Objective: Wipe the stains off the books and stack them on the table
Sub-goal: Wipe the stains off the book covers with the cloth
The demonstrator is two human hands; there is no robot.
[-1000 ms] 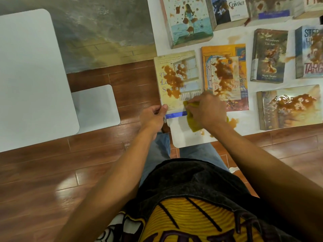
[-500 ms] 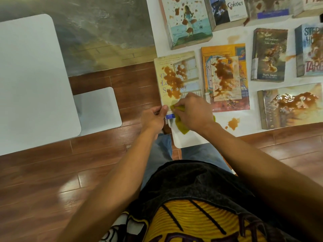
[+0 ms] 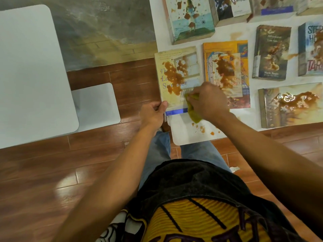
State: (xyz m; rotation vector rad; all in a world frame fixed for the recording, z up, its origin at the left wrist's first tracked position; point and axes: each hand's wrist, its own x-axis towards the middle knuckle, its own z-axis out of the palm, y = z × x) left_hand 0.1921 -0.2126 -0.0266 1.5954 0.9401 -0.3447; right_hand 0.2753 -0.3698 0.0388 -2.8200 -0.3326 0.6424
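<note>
A pale yellow book with brown stains lies at the near left of the white table. My left hand pinches its near left corner. My right hand grips a yellow-green cloth and presses it on the book's lower right part. Beside it lies an orange stained book. Several more stained books cover the table, among them a dark one and a wide one with a thick brown smear.
A second white table stands at the left, with a small white stool or base below it. Brown drips mark the near table edge. Wooden floor lies between the two tables.
My right hand has moved the cloth from the book's near edge up and right onto its lower cover. My left hand stays on the book's corner.
</note>
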